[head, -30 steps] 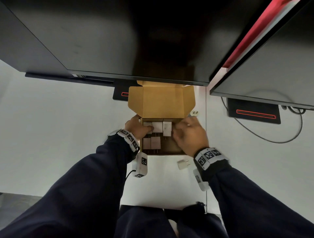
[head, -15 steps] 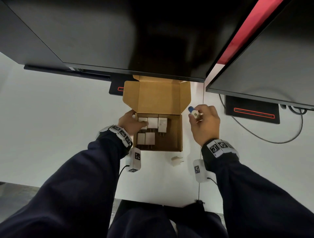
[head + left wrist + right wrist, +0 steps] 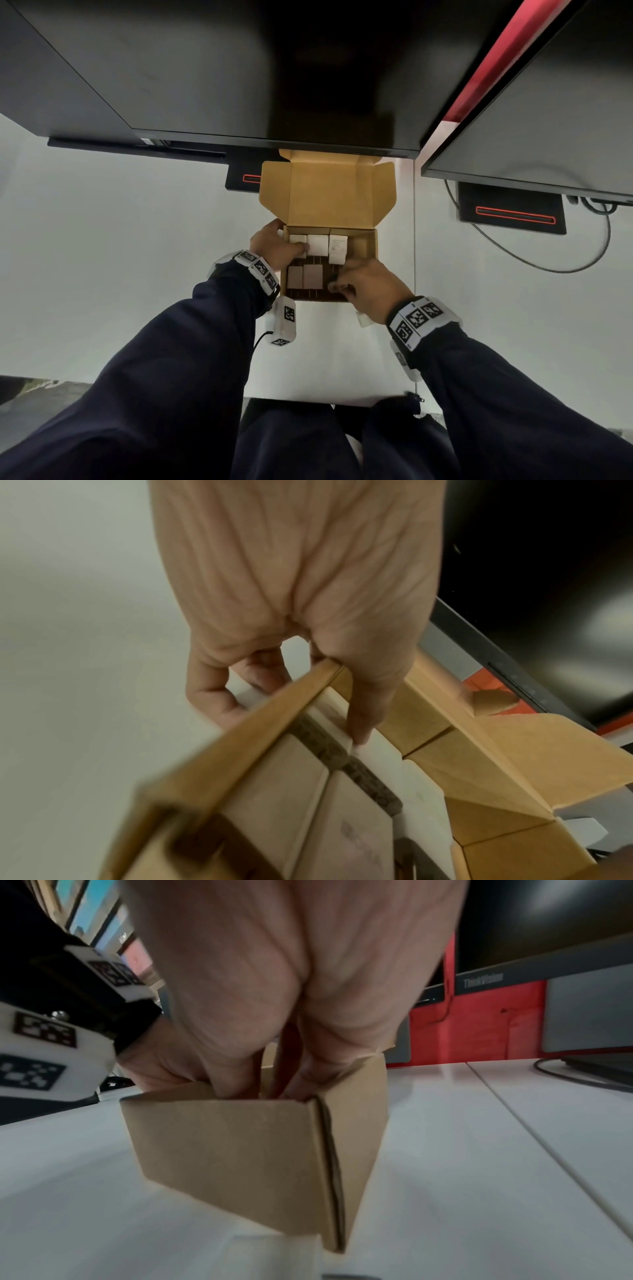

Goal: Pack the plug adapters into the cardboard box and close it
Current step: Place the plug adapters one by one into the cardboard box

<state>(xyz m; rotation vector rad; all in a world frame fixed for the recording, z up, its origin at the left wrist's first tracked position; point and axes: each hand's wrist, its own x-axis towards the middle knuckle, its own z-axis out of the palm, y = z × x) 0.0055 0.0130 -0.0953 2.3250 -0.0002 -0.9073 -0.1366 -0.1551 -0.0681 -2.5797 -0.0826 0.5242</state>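
The cardboard box (image 3: 327, 198) is tan-brown, the plug adapters (image 3: 318, 245) inside white, the table (image 3: 120, 257) white, both wristbands (image 3: 419, 318) white with black square-patterned markers.

An office: 2 monitors (image 3: 212, 68) stand on white desks (image 3: 102, 257).

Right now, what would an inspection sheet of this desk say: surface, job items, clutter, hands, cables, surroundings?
Surface: white desk.
Job's things: cardboard box, lid open; five white plug adapters inside; another adapter on the desk, partly hidden by the right wrist.
Clutter: nothing seen.
Hands: left hand grips the box's left wall, thumb on an adapter; right hand reaches into the box, hold unclear.
Cables: one black cable, far right.
Surroundings: dark monitors above; red partition.
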